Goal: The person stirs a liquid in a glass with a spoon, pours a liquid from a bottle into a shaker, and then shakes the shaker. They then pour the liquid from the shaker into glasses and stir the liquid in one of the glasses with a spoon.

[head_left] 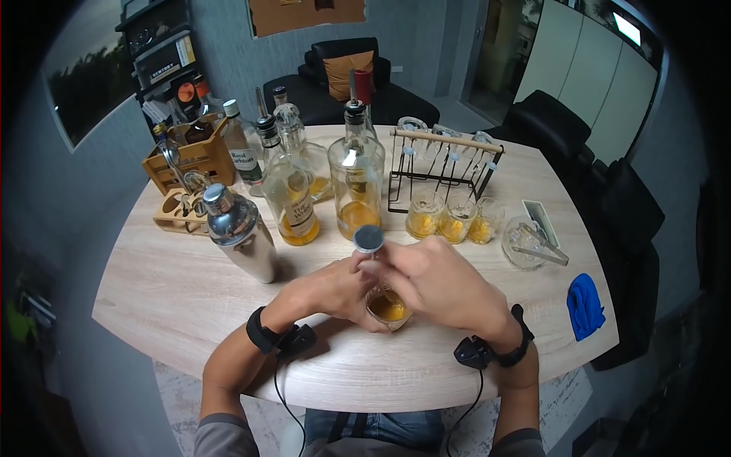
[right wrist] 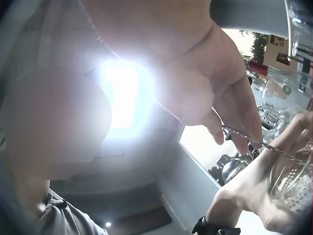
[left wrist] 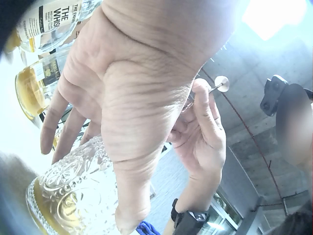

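Low in the middle of the head view, both hands meet over a cut glass (head_left: 387, 308) that stands on the table (head_left: 175, 289), near its front edge. The glass holds amber liquid. The left hand (head_left: 335, 288) has its fingers curled round the glass's side; the left wrist view shows the palm against the patterned wall of the glass (left wrist: 73, 196). The right hand (head_left: 438, 282) pinches a thin twisted bar spoon (head_left: 368, 241) between thumb and fingertips, its flat round end sticking up above the hands. In the right wrist view the spoon's stem (right wrist: 254, 140) runs slanting from the right fingers (right wrist: 234, 122) down toward the glass at the lower right of that frame.

Left of the hands stands a steel shaker (head_left: 240, 232). Behind them, at frame centre, are two bottles (head_left: 356, 179) with pourers, part filled with amber liquid. Right of those is a black wire rack (head_left: 442, 171), and three small glasses (head_left: 455, 217) of amber liquid stand in front of it. Further right is a glass bowl (head_left: 525, 244) with tongs, and a blue cloth (head_left: 585, 305) lies at the table's right edge. A wooden caddy (head_left: 190, 160) sits at the upper left.
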Available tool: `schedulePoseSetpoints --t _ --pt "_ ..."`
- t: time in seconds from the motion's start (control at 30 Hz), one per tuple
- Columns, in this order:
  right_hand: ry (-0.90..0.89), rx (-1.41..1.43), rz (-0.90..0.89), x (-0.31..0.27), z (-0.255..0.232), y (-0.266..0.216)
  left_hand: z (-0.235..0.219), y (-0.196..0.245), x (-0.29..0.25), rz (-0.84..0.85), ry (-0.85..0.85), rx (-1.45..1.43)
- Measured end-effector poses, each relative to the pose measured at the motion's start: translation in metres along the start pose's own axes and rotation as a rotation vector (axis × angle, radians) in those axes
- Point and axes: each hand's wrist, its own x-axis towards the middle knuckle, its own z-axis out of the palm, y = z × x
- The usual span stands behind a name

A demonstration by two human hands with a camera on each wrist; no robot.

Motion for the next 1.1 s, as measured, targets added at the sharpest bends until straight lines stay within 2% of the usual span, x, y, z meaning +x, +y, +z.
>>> schedulePoseSetpoints --t 0.03,0.17,0.23,0.27,0.33,0.37,0.4,0.47,0.5,0.57,0.67,0.7,0.73,0.77,0.8,0.87,0.9,0.97,1.0,1.03,1.07,1.1 --pt "0.028 0.025 0.028 0.0 0.0 0.002 0.003 -0.006 0.002 0.089 0.053 -0.001" --pt "-0.067 -0.063 0.022 -0.002 -0.012 -0.008 0.002 -0.007 0.003 0.156 0.086 0.075" --pt "-0.235 -0.072 -0.003 -0.004 -0.015 -0.013 -0.02 0.013 0.001 -0.118 -0.182 -0.231" --pt "-0.235 -0.071 -0.003 -0.004 -0.012 -0.013 -0.02 0.013 -0.003 -0.118 -0.183 -0.231" --pt "-0.147 -0.014 -0.171 -0.005 -0.005 -0.013 -0.019 0.012 -0.012 0.192 0.199 -0.425" --pt "-0.146 -0.014 -0.171 -0.005 -0.001 -0.011 -0.02 0.01 -0.009 0.214 0.151 -0.305" --pt "-0.101 -0.005 -0.161 -0.004 0.003 -0.008 -0.019 0.009 -0.006 0.214 0.151 -0.304" --pt "-0.054 0.003 -0.153 -0.004 0.005 -0.003 -0.016 0.008 0.003 -0.189 -0.242 -0.231" --pt "-0.04 -0.035 -0.093 -0.002 0.003 -0.001 -0.008 0.003 0.003 -0.189 -0.241 -0.23" --pt "-0.027 -0.073 -0.036 -0.002 -0.001 -0.001 0.009 -0.007 0.0 0.152 0.171 0.132" --pt "-0.044 -0.061 0.054 -0.004 -0.011 -0.007 0.009 -0.012 0.004 0.128 0.108 0.043" --pt "-0.117 -0.064 0.075 -0.004 -0.014 -0.009 -0.002 -0.001 0.005 0.128 0.108 0.041" --pt "-0.19 -0.066 0.097 -0.004 -0.015 -0.01 -0.017 0.016 0.003 -0.048 -0.026 -0.055" --pt "-0.19 -0.065 0.098 -0.005 -0.015 -0.011 -0.026 0.026 0.002 -0.224 -0.16 -0.15" --pt "-0.197 -0.041 0.056 -0.005 -0.014 -0.012 -0.024 0.022 0.002 -0.224 -0.161 -0.15" --pt "-0.203 -0.017 0.013 -0.005 -0.008 -0.013 -0.019 0.012 -0.003 -0.01 -0.03 -0.428" --pt "-0.157 0.006 -0.043 -0.006 -0.002 -0.01 -0.02 0.012 -0.007 -0.009 -0.031 -0.427" --pt "-0.11 0.028 -0.1 -0.004 0.0 -0.009 -0.026 0.017 -0.013 0.125 0.086 -0.497" --pt "-0.143 0.013 -0.055 -0.003 -0.001 -0.01 -0.019 0.012 -0.011 0.126 0.086 -0.496" --pt "-0.176 -0.002 -0.01 -0.001 -0.002 -0.011 -0.006 0.002 -0.007 0.04 0.049 -0.388" --pt "-0.175 -0.002 -0.011 -0.001 -0.002 -0.008 0.001 -0.002 -0.004 -0.046 0.013 -0.28" --pt "-0.109 0.008 -0.012 -0.001 -0.001 -0.002 0.007 -0.005 -0.004 -0.046 0.014 -0.279"
